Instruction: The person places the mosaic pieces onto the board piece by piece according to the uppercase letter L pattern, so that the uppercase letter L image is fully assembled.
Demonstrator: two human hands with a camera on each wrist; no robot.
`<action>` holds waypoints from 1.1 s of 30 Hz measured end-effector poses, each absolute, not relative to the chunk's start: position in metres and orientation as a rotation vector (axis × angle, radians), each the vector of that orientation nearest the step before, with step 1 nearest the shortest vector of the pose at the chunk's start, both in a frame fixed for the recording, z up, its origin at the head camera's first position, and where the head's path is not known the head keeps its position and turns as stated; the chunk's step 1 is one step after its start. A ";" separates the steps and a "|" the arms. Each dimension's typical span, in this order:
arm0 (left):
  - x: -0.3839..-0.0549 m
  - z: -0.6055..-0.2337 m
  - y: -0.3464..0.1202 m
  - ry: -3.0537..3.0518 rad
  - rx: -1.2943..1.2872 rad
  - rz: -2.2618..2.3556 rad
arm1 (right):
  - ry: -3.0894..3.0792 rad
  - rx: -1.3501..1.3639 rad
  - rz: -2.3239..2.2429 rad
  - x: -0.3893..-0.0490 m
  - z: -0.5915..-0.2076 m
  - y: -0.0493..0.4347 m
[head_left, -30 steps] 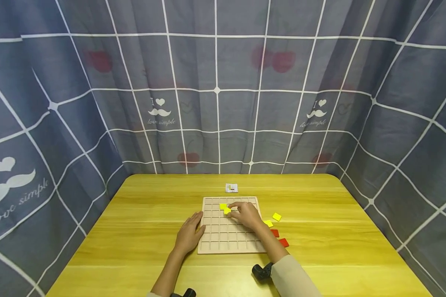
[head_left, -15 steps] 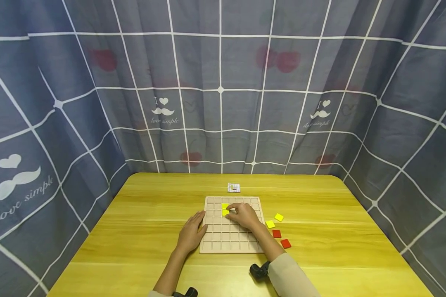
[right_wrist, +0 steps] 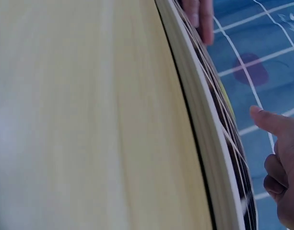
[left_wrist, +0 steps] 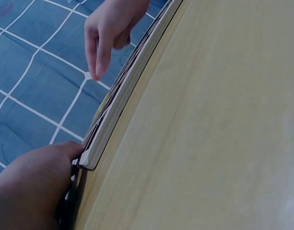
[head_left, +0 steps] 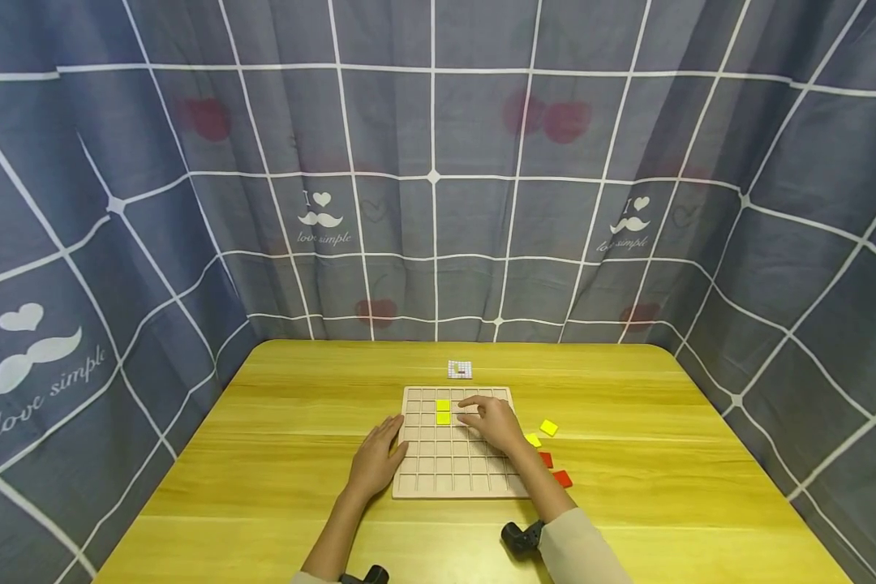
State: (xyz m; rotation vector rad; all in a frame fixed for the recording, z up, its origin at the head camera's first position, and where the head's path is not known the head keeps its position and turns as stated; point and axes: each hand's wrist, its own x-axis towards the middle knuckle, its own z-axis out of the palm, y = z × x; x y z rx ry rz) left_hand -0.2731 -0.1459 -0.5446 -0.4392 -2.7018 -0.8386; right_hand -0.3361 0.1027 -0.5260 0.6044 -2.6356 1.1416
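A pale wooden grid board [head_left: 453,484] lies on the table, with two yellow square tiles, a far tile [head_left: 443,405] and a near tile [head_left: 443,418], in neighbouring cells. My left hand [head_left: 375,461] rests along the board's left edge, fingers extended and thumb at its rim; in the left wrist view the thumb touches the board's corner. Above the grid, just right of the tiles, is my right hand [head_left: 493,422]. Its thumb and index finger are apart with nothing between them, while the other fingers are curled in the right wrist view.
Right of the board lie loose tiles: a yellow one [head_left: 549,427], another yellow one [head_left: 533,440], a red one [head_left: 546,460] and a second red one [head_left: 562,479], some partly behind my right arm. A small printed grid card [head_left: 460,370] lies beyond the board. A curtain [head_left: 467,284] hangs behind the table.
The near yellow tile went from askew to flat in its cell below the other one. My right hand has let go of it and moved slightly right. The left hand stays at the board's edge.
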 end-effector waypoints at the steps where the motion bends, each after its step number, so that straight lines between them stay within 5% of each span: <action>1: -0.273 -0.544 -0.145 -2.703 -0.441 -0.838 | -2.623 0.580 1.165 -0.335 -0.525 0.108; 21: -0.271 -0.546 -0.144 -2.690 -0.440 -0.858 | -2.554 0.114 1.349 -0.302 -0.532 0.240; 33: -0.272 -0.541 -0.146 -2.713 -0.443 -0.862 | -2.721 0.172 1.043 -0.296 -0.539 0.253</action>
